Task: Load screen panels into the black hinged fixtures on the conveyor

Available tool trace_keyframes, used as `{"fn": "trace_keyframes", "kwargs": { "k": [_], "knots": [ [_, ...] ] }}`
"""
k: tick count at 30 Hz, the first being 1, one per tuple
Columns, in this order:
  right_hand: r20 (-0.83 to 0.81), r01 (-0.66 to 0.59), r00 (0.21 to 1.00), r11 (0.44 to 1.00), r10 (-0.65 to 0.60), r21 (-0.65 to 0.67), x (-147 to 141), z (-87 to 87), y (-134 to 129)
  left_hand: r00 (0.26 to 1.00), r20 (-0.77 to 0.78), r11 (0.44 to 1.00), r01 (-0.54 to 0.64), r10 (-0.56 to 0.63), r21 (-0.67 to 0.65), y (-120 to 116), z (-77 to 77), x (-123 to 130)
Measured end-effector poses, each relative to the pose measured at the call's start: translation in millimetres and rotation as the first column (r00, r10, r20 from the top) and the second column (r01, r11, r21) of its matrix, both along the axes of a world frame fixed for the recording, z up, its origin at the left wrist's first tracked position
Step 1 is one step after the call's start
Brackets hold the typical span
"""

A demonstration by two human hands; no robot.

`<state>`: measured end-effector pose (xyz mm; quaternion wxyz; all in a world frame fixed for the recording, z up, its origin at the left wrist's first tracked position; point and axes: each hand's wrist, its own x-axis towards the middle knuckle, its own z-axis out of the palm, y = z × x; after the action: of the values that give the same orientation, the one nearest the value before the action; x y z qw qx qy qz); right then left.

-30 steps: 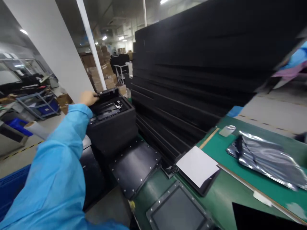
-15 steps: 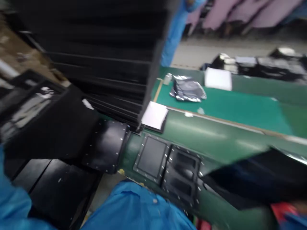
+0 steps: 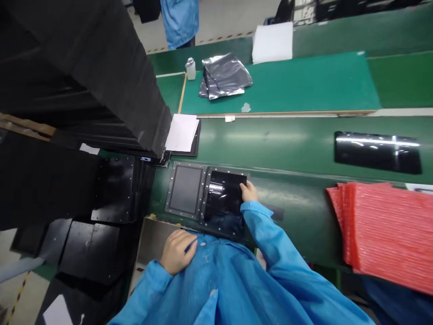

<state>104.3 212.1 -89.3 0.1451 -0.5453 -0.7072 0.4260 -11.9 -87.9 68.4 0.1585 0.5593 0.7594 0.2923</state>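
Panel (image 3: 225,201): over the 3 o'clock frame (image 3: 219,229); long axis 12-to-6.
Right hand (image 3: 249,192): clamped on its 2 o'clock edge.
Left hand (image 3: 178,250): closed round a blue stick (image 3: 190,246).
Count: one held panel, two frames.

No text, brand or number is legible. The only sign made out is the yellow-and-black striped floor tape (image 3: 19,295) at lower left, bare of readable lettering; a further striped strip (image 3: 233,36) runs across the floor beyond the tabletop (image 3: 287,144). Any print on the white sheets (image 3: 181,133) beside the black stack (image 3: 145,113), on the small bottle (image 3: 191,70) or on the glossy black panel (image 3: 225,194) cannot be read. A white tag (image 3: 230,118) is likewise unreadable.
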Motion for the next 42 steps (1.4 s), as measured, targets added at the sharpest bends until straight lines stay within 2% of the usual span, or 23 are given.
{"fn": "trace_keyframes", "kwargs": {
  "k": [3,6,9,11,13,15,16,18,21,24,26,28,30,32,33,34,35,36,37,38,39,40,42],
  "knots": [
    [0.151,0.005,0.988,0.987,-0.029,0.158,9.5,8.6,-9.0,1.0,0.015,0.998,0.005,-0.004,-0.06,8.8,-30.2,-16.9],
    [0.232,-0.041,0.972,0.957,-0.028,0.287,36.7,2.0,-42.3,1.0,0.008,0.97,0.007,-0.005,-0.242,34.7,-68.7,-35.0],
    [0.15,0.08,0.982,0.976,-0.112,0.204,73.2,-19.4,-97.4,0.997,0.049,0.886,0.082,-0.067,-0.456,61.0,-105.4,-36.7],
    [0.096,0.228,0.967,0.969,-0.236,0.09,93.7,-34.2,-135.4,0.991,0.078,0.851,0.131,-0.106,-0.509,67.7,-124.4,-28.0],
    [0.062,0.333,0.941,0.943,-0.334,0.013,105.5,-44.4,-162.5,0.99,0.085,0.848,0.137,-0.108,-0.511,65.8,-136.7,-18.2],
    [0.039,0.358,0.933,0.933,-0.357,-0.027,108.0,-47.8,-169.6,0.993,0.088,0.846,0.117,-0.083,-0.52,64.5,-141.2,-13.5],
    [0.028,0.333,0.943,0.942,-0.332,-0.037,106.2,-47.2,-163.8,0.994,0.084,0.844,0.098,-0.063,-0.528,68.0,-140.5,-14.3],
    [-0.011,0.226,0.974,0.974,-0.226,-0.03,96.7,-42.6,-133.8,0.998,0.06,0.845,0.043,-0.012,-0.533,88.1,-134.5,-22.5],
    [-0.068,0.055,0.996,0.997,-0.052,0.046,68.5,-31.1,-57.3,0.996,0.022,0.857,-0.058,0.081,-0.512,146.8,-119.4,-47.5],
    [-0.064,-0.022,0.998,0.998,0.026,0.052,35.7,-21.8,17.2,0.984,0.038,0.842,-0.127,0.173,-0.524,207.2,-110.7,-73.2],
    [-0.074,-0.078,0.994,0.996,0.081,0.043,22.4,-21.0,48.0,0.975,0.041,0.836,-0.165,0.218,-0.523,233.1,-112.5,-81.8],
    [-0.088,-0.113,0.989,0.992,0.117,0.049,17.4,-22.5,61.7,0.972,0.025,0.84,-0.188,0.233,-0.509,245.5,-115.9,-82.0],
    [-0.071,-0.106,0.991,0.993,0.11,0.054,16.6,-21.7,62.7,0.966,-0.021,0.83,-0.232,0.257,-0.507,244.5,-116.2,-74.5],
    [-0.035,-0.073,0.996,0.993,0.077,0.094,15.4,-15.6,56.5,0.969,-0.098,0.842,-0.245,0.226,-0.481,227.6,-113.1,-59.7],
    [-0.018,-0.062,0.998,0.987,0.065,0.15,13.8,-10.8,51.9,0.983,-0.121,0.873,-0.176,0.135,-0.455,212.7,-112.0,-50.0],
    [-0.002,-0.071,0.997,0.97,0.073,0.231,11.6,-5.5,46.9,0.991,-0.13,0.906,-0.036,-0.021,-0.422,194.0,-112.5,-39.5],
    [0.017,-0.118,0.993,0.938,0.119,0.326,8.7,-0.6,41.9,0.957,-0.113,0.9,0.207,-0.268,-0.385,172.9,-115.8,-28.9],
    [0.046,-0.206,0.977,0.887,0.206,0.414,5.5,3.2,37.2,0.846,-0.073,0.81,0.476,-0.528,-0.341,151.0,-121.9,-19.1],
    [0.09,-0.322,0.943,0.817,0.319,0.479,2.2,5.5,33.0,0.729,-0.066,0.712,0.638,-0.681,-0.295,130.2,-130.5,-10.8],
    [0.143,-0.439,0.891,0.737,0.431,0.514,-0.9,6.1,29.8,0.645,-0.083,0.641,0.722,-0.76,-0.261,112.0,-140.4,-4.2],
    [0.193,-0.533,0.834,0.665,0.517,0.523,-3.5,5.4,27.6,0.59,-0.101,0.596,0.769,-0.801,-0.231,97.8,-150.1,0.6],
    [0.231,-0.592,0.791,0.616,0.566,0.52,-5.6,3.8,26.6,0.572,-0.119,0.584,0.785,-0.811,-0.208,88.0,-158.3,4.1],
    [0.28,-0.62,0.774,0.593,0.568,0.513,-8.0,0.6,27.0,0.575,-0.13,0.589,0.788,-0.808,-0.179,80.8,-167.2,7.7]
  ]
}}
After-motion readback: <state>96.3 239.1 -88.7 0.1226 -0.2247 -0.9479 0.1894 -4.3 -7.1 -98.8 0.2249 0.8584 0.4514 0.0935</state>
